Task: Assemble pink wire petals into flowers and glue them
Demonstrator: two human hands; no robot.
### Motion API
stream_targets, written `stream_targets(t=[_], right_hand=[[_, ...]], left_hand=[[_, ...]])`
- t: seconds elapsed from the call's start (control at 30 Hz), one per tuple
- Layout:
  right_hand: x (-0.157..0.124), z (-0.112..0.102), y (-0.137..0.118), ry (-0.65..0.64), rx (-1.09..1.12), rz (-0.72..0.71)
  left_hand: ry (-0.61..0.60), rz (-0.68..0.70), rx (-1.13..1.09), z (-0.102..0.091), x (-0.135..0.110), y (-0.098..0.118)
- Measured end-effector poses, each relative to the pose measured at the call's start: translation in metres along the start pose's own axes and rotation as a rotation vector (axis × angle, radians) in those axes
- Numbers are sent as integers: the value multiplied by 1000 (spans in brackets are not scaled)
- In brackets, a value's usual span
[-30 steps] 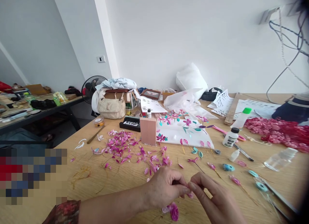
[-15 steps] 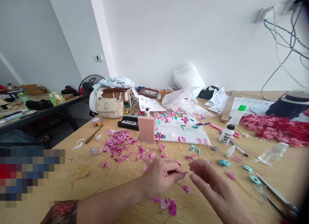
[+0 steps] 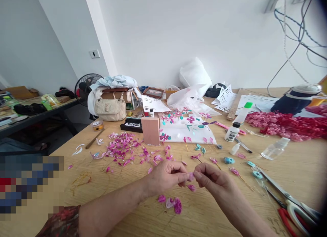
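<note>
My left hand (image 3: 166, 177) and my right hand (image 3: 213, 179) meet over the wooden table (image 3: 127, 213), fingertips pinched together on a small pink petal (image 3: 191, 176). Just below them lie another loose petal (image 3: 191, 188) and a small cluster of pink and magenta petals (image 3: 172, 203). A scatter of many pink petals (image 3: 122, 150) covers the table beyond my left hand. Single petals on thin wire stems (image 3: 235, 171) lie to the right of my hands.
A small wooden block (image 3: 151, 130) stands before a white sheet with painted flowers (image 3: 186, 133). Glue bottles (image 3: 232, 132), a clear spray bottle (image 3: 275, 148), blue tape rolls (image 3: 229, 160), red-handled scissors (image 3: 291, 204), a red petal heap (image 3: 286, 125), a beige handbag (image 3: 110, 109) and a fan (image 3: 84, 87) surround it.
My right hand had drawn apart from the left half a second ago; now both hands are pinched together on a petal again. The view has shifted slightly down and right.
</note>
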State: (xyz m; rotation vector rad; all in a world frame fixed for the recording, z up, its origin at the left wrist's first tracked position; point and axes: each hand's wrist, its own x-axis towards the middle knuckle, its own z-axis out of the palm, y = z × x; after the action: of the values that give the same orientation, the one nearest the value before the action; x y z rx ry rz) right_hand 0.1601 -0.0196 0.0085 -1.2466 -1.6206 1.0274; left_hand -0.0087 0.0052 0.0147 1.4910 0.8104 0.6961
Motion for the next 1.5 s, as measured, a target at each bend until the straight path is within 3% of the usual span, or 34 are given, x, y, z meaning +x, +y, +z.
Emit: stream_targets(t=[0.13,0.27,0.37,0.5,0.57,0.73,1.13,1.3,1.5], right_hand=[[-2,-3,-1,127,-83,-220],[-6,-4,4,43,-222,-471],[-8,-5,6,9,-279,-538],[-6,-6,3,66,-210,-344],[-4,-5,2,22,-133,-208],[-3,5,7,-63,30,-32],[-7,7,2,-33,-113,-89],[-7,4,-3,-41,-183,-123],[-2,-4,2,-117,-41,-4]], left_hand=[[-41,-95,-254,-3,-1,-1],[-190,-257,-518,-3,0,-10],[-194,-262,-599,-3,0,-12],[0,-125,-419,-3,0,-6],[82,-30,-245,0,0,-2],[130,99,9,5,-1,-2],[157,197,166,7,-3,-6],[167,143,173,10,-3,-4],[68,32,25,2,0,-1]])
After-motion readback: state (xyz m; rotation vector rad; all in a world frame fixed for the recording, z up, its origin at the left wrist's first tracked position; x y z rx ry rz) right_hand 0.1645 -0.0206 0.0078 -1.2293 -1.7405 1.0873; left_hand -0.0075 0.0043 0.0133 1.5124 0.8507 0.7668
